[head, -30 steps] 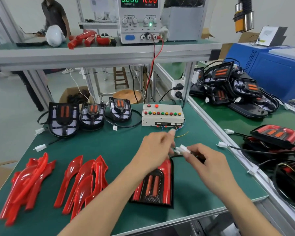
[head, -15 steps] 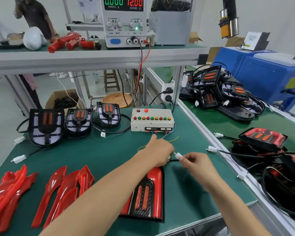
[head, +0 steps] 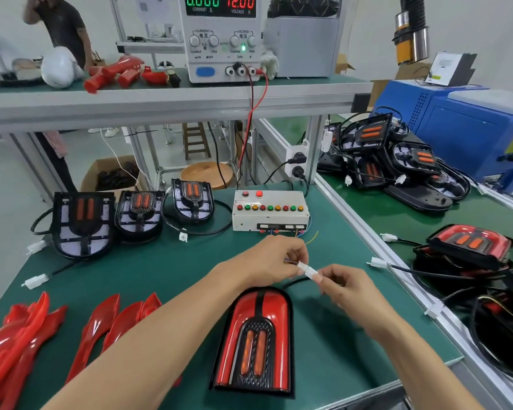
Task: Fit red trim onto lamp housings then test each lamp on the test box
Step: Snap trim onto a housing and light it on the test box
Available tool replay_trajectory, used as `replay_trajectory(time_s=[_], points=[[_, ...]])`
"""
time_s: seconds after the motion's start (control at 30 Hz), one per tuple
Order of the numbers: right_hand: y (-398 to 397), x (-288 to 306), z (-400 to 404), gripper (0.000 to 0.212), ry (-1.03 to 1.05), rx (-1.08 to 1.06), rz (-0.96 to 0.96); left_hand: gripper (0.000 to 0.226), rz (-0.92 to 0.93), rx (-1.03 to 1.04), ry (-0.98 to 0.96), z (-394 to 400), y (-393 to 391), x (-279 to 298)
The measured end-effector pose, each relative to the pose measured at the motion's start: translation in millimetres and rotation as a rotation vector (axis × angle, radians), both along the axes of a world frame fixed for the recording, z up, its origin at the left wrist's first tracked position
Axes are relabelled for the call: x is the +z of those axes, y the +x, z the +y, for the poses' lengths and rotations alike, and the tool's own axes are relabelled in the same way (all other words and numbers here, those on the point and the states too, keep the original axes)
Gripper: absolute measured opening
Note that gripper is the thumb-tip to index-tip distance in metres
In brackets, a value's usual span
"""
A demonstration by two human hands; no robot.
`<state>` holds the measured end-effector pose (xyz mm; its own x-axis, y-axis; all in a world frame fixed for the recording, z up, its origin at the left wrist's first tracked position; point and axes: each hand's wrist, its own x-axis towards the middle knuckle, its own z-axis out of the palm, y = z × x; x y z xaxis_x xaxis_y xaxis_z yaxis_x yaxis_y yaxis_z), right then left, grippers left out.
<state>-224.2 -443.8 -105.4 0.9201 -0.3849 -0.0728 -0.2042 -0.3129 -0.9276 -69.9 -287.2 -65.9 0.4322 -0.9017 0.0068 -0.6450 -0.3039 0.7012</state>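
At centre frame, the left hand (head: 274, 261) and right hand (head: 345, 287), fingers pinching, are now joining the white connector (head: 308, 269) to the test box (head: 270, 210) lead, having closed the earlier gap, above the trimmed lamp (head: 258, 340) lying lower centre on the counter (head: 148, 270), readying it for testing.

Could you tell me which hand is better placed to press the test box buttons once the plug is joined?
Probably the left hand: it is nearer the test box, straight in front of its buttons. The right hand pinches the plug, nearer the lamp.
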Motion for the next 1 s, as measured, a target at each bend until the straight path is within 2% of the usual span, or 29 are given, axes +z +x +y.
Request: replay_trajectory(time_s=[0.17, 0.27, 0.43, 0.5, 0.6, 0.7, 0.87, 1.0], points=[[-1, 7, -5, 0.035, 0.033, 0.100, 0.003, 0.013, 0.022, -0.043, -0.022, 8, -4, 7], [-1, 12, -7, 0.040, 0.006, 0.144, -0.007, 0.014, -0.043, -0.092, 0.005, 9, -7, 9], [-2, 19, -8, 0.033, -0.049, 0.169, 0.008, 0.041, -0.125, -0.147, 0.108, 10, -8, 18], [-2, 21, -8, 0.028, -0.023, 0.154, 0.005, 0.040, -0.219, -0.142, 0.122, 10, -6, 22], [-3, 22, -9, 0.023, 0.010, 0.164, 0.009, 0.026, -0.439, -0.135, 0.145, 12, -1, 27], [-4, 24, -11, 0.023, -0.015, 0.178, 0.030, 0.019, -0.562, -0.197, 0.158, 11, -3, 29], [-4, 22, -10, 0.038, -0.069, 0.215, 0.050, 0.026, -0.712, -0.327, 0.277, 7, -8, 31], [-3, 16, -8, 0.040, -0.083, 0.216, 0.037, 0.029, -0.736, -0.377, 0.309, 9, -11, 27]])
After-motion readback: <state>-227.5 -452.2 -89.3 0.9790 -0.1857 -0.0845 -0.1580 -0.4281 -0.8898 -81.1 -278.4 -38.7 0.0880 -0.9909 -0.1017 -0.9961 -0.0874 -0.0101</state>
